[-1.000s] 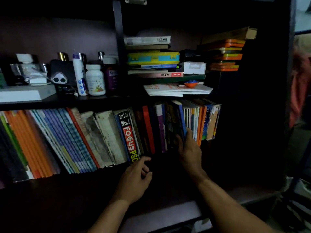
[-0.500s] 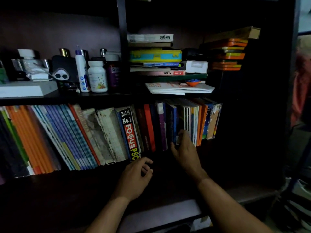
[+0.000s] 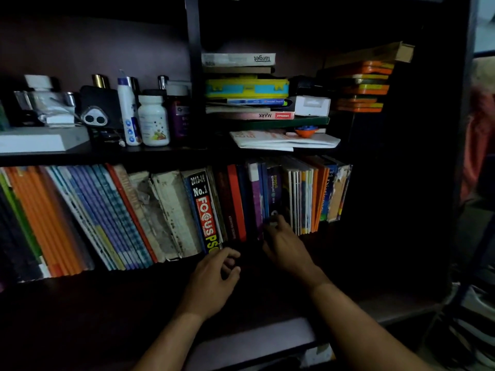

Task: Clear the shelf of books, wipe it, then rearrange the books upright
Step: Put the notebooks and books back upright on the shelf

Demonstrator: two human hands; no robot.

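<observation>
Head view: a dim bookcase is seen from in front and slightly above, with two bare forearms reaching in.
Shelf: a dark board on which a long row of books is stood; those on the left are tilted leftward, those on the right are nearly upright.
Right hand: it is placed at the foot of a purple book in the right part of the row, with its fingertips against the lower spine; whether the book is gripped or only touched cannot be told.
Left hand: it is held just in front of the "Focus" book, fingers loosely curled, with nothing held.
Upper shelf: a white bottle and other small containers are kept on the left; flat stacked books and loose papers are kept on the right.
</observation>
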